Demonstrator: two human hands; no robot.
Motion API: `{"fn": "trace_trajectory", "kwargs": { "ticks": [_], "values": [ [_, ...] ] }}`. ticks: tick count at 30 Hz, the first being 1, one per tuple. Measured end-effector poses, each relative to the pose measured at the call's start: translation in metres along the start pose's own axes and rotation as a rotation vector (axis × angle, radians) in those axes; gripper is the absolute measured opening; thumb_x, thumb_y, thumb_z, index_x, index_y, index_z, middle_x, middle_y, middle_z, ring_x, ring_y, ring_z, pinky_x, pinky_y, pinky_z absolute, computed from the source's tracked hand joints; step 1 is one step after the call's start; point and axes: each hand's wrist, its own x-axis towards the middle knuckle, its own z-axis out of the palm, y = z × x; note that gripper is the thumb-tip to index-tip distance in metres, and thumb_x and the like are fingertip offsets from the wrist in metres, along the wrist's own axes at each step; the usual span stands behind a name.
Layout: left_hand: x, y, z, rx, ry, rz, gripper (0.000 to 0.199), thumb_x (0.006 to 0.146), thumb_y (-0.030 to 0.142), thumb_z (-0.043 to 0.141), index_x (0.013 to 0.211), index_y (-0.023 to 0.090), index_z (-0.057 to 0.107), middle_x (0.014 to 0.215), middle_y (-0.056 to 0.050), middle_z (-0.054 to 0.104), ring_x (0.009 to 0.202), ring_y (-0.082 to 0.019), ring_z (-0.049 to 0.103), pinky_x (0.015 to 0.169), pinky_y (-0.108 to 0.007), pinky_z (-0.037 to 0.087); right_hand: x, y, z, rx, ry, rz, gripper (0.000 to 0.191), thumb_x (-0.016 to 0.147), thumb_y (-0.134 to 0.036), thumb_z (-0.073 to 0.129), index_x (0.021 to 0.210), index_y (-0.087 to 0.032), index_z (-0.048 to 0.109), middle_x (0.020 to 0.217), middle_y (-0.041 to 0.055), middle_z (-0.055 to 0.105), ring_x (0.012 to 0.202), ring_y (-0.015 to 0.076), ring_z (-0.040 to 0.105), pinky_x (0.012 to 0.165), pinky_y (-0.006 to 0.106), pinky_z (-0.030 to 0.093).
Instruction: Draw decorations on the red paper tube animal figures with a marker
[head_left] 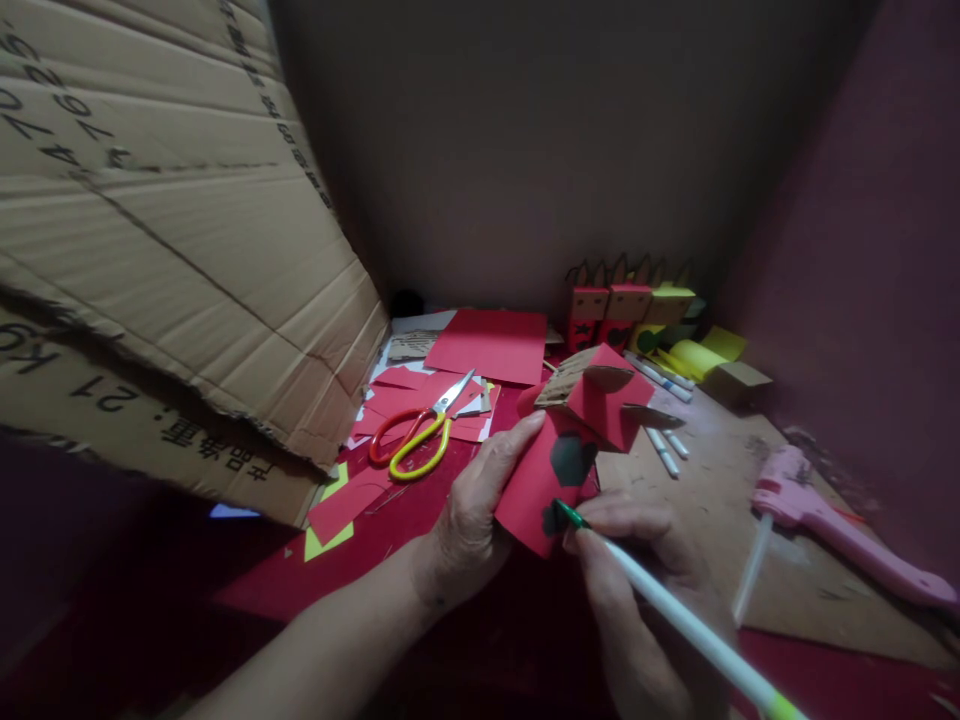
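Note:
My left hand [476, 500] is closed around a red paper figure [529, 490], its thumb on the near side and its other fingers hidden behind. The figure has a tube-like body with dark patches, and a folded red and cardboard head with pointed cardboard pieces. In my right hand [637, 580] is a white marker pen [675, 610] with a green tip. That tip touches the lower dark patch on the red body. A pair of scissors [420, 430] with one red and one yellow handle lies left of my left hand, blades apart.
Red paper sheets [491, 345] and scraps lie behind the scissors. A large cardboard sheet [187, 230] leans in from the left. Several finished-looking paper figures [626, 305] stand at the back right. A pink glue gun [840, 530] and more markers [664, 450] rest on a cardboard board [840, 610].

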Motion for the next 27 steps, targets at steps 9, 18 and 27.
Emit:
{"fn": "trace_trajectory", "kwargs": {
  "ticks": [9, 18, 27],
  "values": [
    [0.0005, 0.0028, -0.0009, 0.026, 0.005, 0.002, 0.066, 0.095, 0.026, 0.064, 0.156, 0.032, 0.040, 0.148, -0.010, 0.059, 0.127, -0.030, 0.062, 0.110, -0.049, 0.052, -0.0011, 0.0004, -0.0016, -0.080, -0.012, -0.015, 0.008, 0.094, -0.023, 0.066, 0.090, -0.028, 0.061, 0.076, -0.0047, 0.069, 0.057, 0.0094, 0.062, 0.053, 0.016, 0.052],
    [0.0014, 0.0037, -0.0010, 0.041, 0.012, 0.010, 0.068, 0.094, 0.026, 0.066, 0.156, 0.032, 0.039, 0.147, -0.010, 0.060, 0.126, -0.031, 0.063, 0.108, -0.049, 0.053, -0.0018, 0.0016, 0.0002, -0.046, -0.004, 0.001, 0.010, 0.093, -0.023, 0.068, 0.088, -0.028, 0.062, 0.073, -0.0053, 0.070, 0.053, 0.0096, 0.061, 0.050, 0.017, 0.050],
    [-0.0003, -0.0003, -0.0004, 0.033, 0.010, 0.000, 0.070, 0.094, 0.024, 0.066, 0.157, 0.034, 0.037, 0.149, -0.008, 0.058, 0.127, -0.030, 0.063, 0.110, -0.047, 0.052, -0.0034, 0.0020, -0.0014, 0.110, 0.005, 0.045, 0.014, 0.092, -0.016, 0.067, 0.088, -0.028, 0.063, 0.075, -0.0057, 0.069, 0.055, 0.0091, 0.061, 0.051, 0.018, 0.050]
  ]
}}
